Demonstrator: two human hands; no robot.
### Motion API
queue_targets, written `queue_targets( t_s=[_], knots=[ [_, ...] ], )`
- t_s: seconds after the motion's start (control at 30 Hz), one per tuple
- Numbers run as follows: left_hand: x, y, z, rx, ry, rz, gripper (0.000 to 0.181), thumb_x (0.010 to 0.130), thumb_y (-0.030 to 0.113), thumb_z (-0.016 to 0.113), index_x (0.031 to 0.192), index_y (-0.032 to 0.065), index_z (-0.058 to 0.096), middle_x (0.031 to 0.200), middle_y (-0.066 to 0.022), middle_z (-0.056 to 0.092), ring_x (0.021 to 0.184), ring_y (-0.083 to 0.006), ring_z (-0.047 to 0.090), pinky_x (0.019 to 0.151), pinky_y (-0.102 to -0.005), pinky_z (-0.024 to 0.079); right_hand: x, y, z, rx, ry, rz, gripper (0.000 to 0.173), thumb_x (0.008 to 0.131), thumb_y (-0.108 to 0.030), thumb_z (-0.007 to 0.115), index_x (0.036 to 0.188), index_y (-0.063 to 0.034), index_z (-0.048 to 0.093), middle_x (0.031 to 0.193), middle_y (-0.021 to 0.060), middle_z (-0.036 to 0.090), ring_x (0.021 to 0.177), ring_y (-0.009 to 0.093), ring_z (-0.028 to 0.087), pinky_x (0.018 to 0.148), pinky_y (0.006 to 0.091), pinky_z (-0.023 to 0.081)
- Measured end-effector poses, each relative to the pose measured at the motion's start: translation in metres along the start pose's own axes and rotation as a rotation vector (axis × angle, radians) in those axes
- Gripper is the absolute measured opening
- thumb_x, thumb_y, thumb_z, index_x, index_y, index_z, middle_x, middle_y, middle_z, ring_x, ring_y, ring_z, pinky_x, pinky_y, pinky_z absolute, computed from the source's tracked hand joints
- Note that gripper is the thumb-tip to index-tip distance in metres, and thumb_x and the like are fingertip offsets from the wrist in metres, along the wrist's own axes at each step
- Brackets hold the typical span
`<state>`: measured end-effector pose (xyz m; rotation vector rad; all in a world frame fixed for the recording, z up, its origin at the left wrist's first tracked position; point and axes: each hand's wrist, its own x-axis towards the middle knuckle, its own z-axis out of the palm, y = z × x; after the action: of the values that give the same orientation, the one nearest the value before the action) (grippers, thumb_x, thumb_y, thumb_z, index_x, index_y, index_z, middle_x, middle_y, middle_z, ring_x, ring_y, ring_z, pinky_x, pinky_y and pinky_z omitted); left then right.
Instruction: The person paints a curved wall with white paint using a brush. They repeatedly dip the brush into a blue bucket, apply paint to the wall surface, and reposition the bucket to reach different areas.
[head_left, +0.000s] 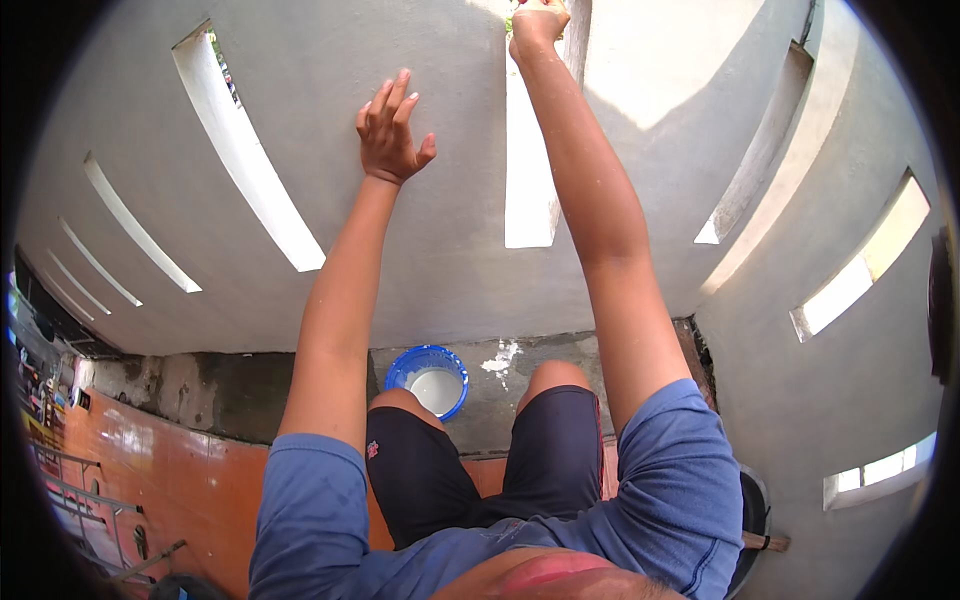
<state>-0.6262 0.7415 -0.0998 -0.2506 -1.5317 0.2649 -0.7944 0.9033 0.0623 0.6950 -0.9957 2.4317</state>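
Observation:
My left hand (391, 135) rests against the grey plastered wall (450, 195) with its fingers spread and nothing in it. My right hand (540, 22) is raised at the top edge of the picture, at the upper part of a tall narrow slot (529, 165) in the wall. Its fingers are curled and partly cut off, so whether it holds something cannot be told. On the floor at the wall's foot, by my knee, stands a blue plastic bucket (389, 375) with white liquid inside and white smears on its rim.
White splashes (502, 360) mark the concrete ledge right of the bucket. Orange floor tiles (165, 480) lie behind it. A metal ladder or rack (112, 504) is at lower left. A dark tub (756, 499) with a wooden handle (769, 541) stands at lower right. More slots (255, 180) pierce the wall.

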Motion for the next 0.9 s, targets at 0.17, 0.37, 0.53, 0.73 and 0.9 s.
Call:
queue_targets(
  t_s=[0.17,0.37,0.53,0.73,0.9],
  knots=[
    [-0.001,0.0,0.001,0.019,0.005,-0.001,0.043,0.097,0.052,0.037,0.126,0.0215,0.047,0.149,-0.0005,0.056,0.136,-0.0186,0.047,0.109,-0.0375,0.028,-0.014,-0.006,-0.009,-0.252,-0.023,-0.076,0.027,0.101,0.001,0.05,0.126,0.0031,0.06,0.109,0.009,0.064,0.092,0.019,0.061,0.075,0.0327,0.052],
    [-0.001,0.0,0.002,0.027,0.006,0.0,0.044,0.097,0.052,0.037,0.127,0.0214,0.047,0.15,-0.0002,0.056,0.135,-0.019,0.047,0.109,-0.0373,0.029,-0.015,-0.018,-0.017,-0.205,-0.05,-0.096,0.028,0.1,0.003,0.051,0.126,0.0037,0.06,0.112,0.0101,0.064,0.097,0.019,0.061,0.077,0.0326,0.053],
    [0.0,0.0,0.001,0.017,0.006,-0.002,0.044,0.097,0.052,0.038,0.127,0.0211,0.047,0.15,-0.0002,0.055,0.135,-0.0189,0.047,0.11,-0.0377,0.028,-0.003,-0.02,-0.01,0.026,0.006,-0.022,0.029,0.099,0.004,0.052,0.127,0.0043,0.059,0.115,0.011,0.064,0.101,0.02,0.062,0.08,0.0326,0.053],
    [0.0,0.0,0.002,0.011,0.009,-0.003,0.044,0.097,0.051,0.038,0.127,0.0202,0.048,0.15,-0.0004,0.055,0.136,-0.0189,0.047,0.11,-0.0378,0.028,-0.015,-0.012,-0.014,0.115,0.034,-0.036,0.03,0.098,0.006,0.054,0.127,0.0049,0.059,0.118,0.012,0.063,0.105,0.02,0.062,0.082,0.0325,0.054],
    [-0.001,-0.001,0.003,0.007,0.004,-0.002,0.044,0.097,0.051,0.038,0.127,0.0205,0.048,0.15,-0.0001,0.055,0.136,-0.0188,0.047,0.11,-0.0374,0.028,-0.016,-0.01,-0.01,0.236,-0.025,0.039,0.029,0.097,0.007,0.055,0.125,0.0069,0.059,0.115,0.0113,0.064,0.101,0.02,0.063,0.08,0.0316,0.054]
  ],
)
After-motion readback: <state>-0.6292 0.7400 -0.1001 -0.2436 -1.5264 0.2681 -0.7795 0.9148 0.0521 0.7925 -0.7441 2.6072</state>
